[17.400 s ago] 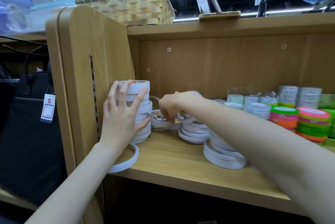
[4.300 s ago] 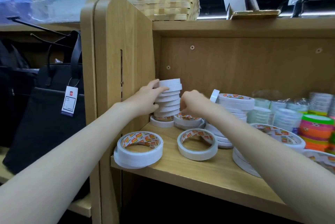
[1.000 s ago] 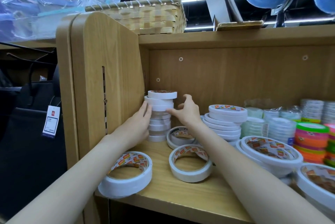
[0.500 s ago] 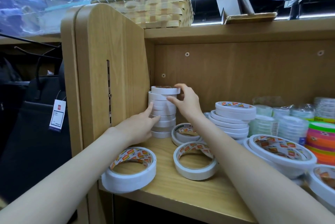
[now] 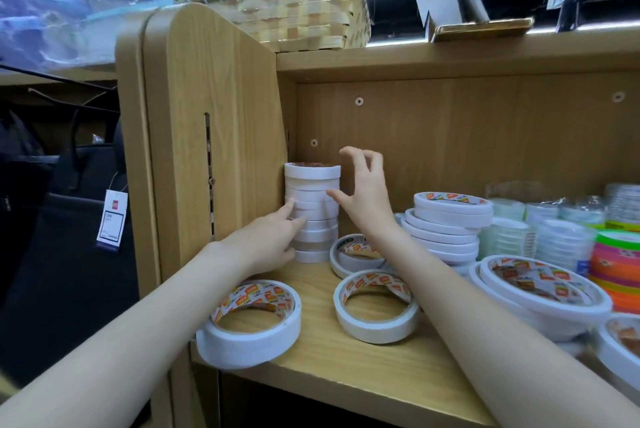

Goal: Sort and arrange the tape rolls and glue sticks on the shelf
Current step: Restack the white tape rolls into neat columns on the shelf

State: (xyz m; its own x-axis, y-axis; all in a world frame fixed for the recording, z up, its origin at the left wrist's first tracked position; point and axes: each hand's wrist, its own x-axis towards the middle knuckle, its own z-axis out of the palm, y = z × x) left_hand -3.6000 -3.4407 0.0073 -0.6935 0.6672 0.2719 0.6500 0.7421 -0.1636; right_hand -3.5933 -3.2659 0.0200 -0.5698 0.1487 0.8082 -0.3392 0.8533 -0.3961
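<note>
Several narrow white tape rolls make the stack (image 5: 311, 212) at centre frame, tight in the shelf's (image 5: 346, 368) back left corner. You'll find each roll light, stiff and smooth-sided, so the column probably slides apart under a sideways push; take it across opposite rims. Your left hand (image 5: 266, 242) rests straight fingertips against its lower left side. Your right hand (image 5: 363, 199) hovers spread just right, holding nothing.
</note>
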